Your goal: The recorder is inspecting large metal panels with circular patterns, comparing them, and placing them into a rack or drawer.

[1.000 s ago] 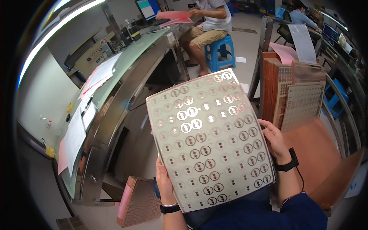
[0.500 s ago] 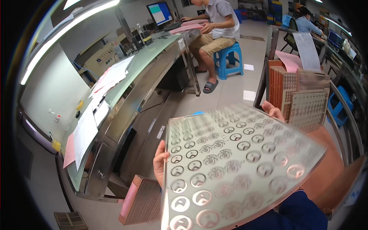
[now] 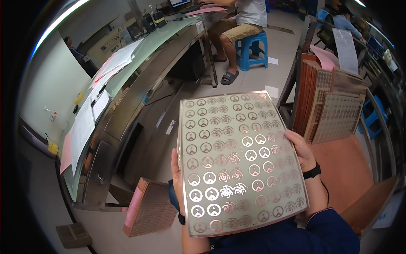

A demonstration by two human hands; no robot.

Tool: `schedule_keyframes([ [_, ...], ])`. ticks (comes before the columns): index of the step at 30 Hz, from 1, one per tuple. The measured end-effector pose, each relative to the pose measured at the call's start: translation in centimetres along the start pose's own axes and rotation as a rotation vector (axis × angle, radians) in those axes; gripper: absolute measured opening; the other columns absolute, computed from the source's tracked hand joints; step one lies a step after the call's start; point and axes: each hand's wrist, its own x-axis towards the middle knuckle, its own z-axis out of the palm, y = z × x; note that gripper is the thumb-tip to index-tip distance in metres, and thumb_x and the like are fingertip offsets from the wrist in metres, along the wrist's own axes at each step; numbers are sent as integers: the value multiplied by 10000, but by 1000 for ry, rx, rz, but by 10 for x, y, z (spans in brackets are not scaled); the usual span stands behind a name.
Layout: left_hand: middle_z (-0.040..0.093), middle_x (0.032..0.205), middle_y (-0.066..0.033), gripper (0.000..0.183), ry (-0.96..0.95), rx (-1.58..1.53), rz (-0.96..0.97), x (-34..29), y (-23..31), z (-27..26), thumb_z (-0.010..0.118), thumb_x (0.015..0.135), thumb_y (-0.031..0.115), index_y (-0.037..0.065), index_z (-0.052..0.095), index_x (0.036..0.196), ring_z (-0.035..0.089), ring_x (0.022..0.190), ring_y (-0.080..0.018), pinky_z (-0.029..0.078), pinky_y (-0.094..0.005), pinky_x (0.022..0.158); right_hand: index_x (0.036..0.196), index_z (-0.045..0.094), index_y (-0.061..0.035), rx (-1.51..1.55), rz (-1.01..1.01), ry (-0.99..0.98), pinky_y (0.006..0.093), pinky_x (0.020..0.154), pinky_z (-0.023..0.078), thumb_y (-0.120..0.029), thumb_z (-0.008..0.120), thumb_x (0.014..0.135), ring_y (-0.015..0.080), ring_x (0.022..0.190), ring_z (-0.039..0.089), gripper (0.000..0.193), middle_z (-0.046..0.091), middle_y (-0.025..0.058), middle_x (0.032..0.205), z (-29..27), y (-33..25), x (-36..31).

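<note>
Between my hands is a large pale-green circuit board panel [image 3: 243,163], patterned with rows of shiny copper rings and swirl shapes. It tilts up toward me, and light glints off its copper in the middle and lower left. My left hand [image 3: 176,175] grips the left edge; its thumb side shows, while the other fingers are hidden behind the panel. On the opposite edge, my right hand [image 3: 301,151] is closed round the side, with fingertips out of sight underneath. Both wrists wear dark bands.
To the right, a rack holds a stack of copper panels [image 3: 325,101] above a copper-coloured board [image 3: 338,169]. A bundle of panels [image 3: 150,207] stands on the floor at lower left. The glass-topped bench [image 3: 144,76] carries papers. Ahead, a person sits on a blue stool [image 3: 252,51].
The panel has swung from a slanted, blurred pose to a more upright one, facing me squarely. My right hand has come down from its far corner to the right edge. The view has dipped.
</note>
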Motion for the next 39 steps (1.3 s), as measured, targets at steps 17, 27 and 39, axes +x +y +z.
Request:
schedule_keyframes([
  [17,520,1246,-99,338,4,-29,17,-8,-18,-50,393,980,152,38,387,1298,532,1102,-191,442,-335,943,1230,454,60,-2,-459,216,378,953,450,-178,474,926,235,1110,543,387,550,148,1199,2,1,-13],
  [27,557,1185,-114,337,57,244,69,-4,7,-88,448,955,118,-30,427,1256,550,1052,-167,445,-297,903,1137,552,26,-727,-317,309,219,691,474,-278,523,931,77,800,594,368,639,22,920,-4,-37,-56],
  [39,539,1195,-117,339,94,200,107,-5,20,-72,425,968,147,-18,403,1264,553,1038,-177,453,-305,898,1198,510,50,-583,-457,191,257,818,478,-211,589,901,120,918,591,403,632,87,1028,20,-25,-40],
])
